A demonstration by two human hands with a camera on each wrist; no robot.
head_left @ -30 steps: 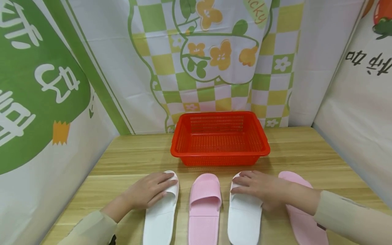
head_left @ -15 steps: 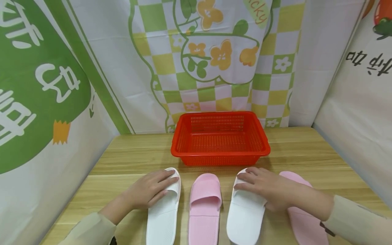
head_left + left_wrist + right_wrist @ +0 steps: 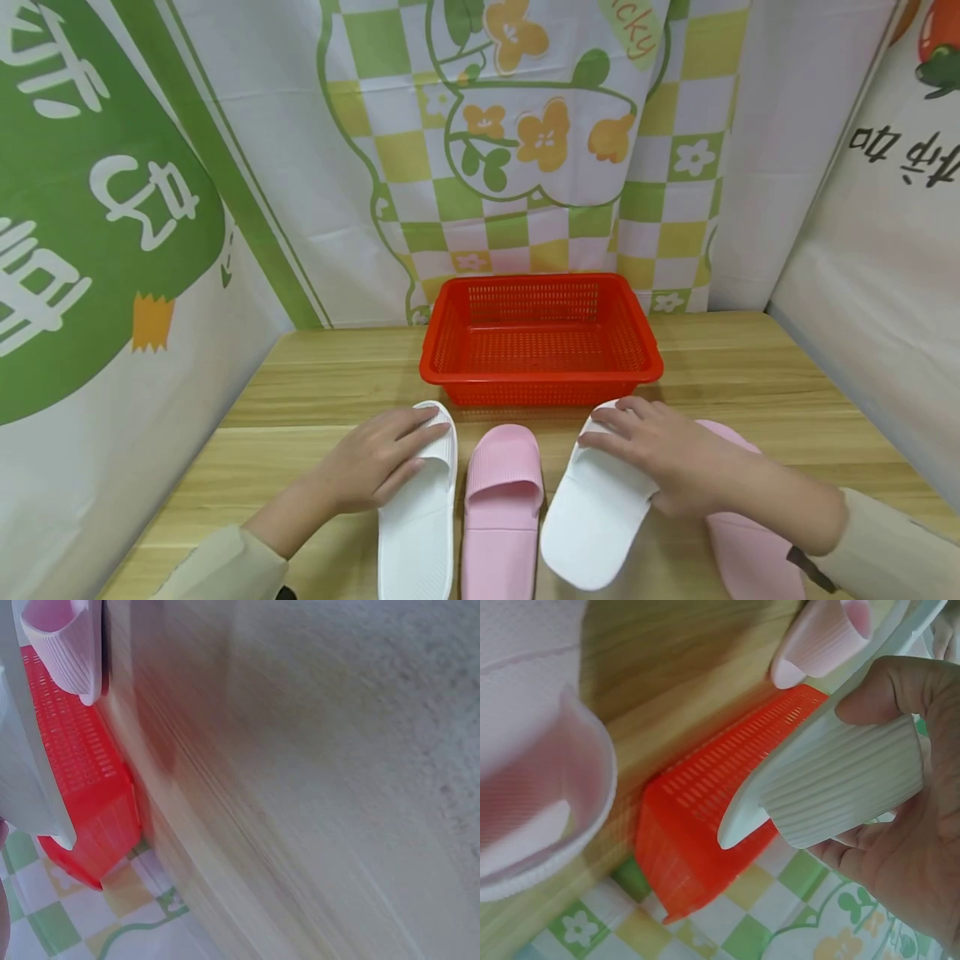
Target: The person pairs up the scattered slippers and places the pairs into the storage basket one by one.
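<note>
My left hand (image 3: 367,467) holds a white slipper (image 3: 416,537) by its ribbed strap. In the left wrist view this slipper (image 3: 22,765) is raised off the table, and little of the hand shows. To the right, my right hand (image 3: 675,462) grips the strap of a second white slipper (image 3: 596,521), which is turned with its heel toward the left. The right wrist view shows the thumb on that slipper's (image 3: 840,780) side and the fingers across the strap. Between the two white slippers lies a pink slipper (image 3: 501,542). Another pink slipper (image 3: 753,554) lies partly under my right forearm.
A red plastic basket (image 3: 540,377) with perforated walls stands at the back of the wooden table (image 3: 337,375), just beyond the slippers. Nothing is visible inside it. Printed curtains (image 3: 288,167) hang behind and along both sides.
Both white slippers have moved forward in my hands, the left one also to the right. The right one's heel has swung left. The pink slippers and basket have stayed put.
</note>
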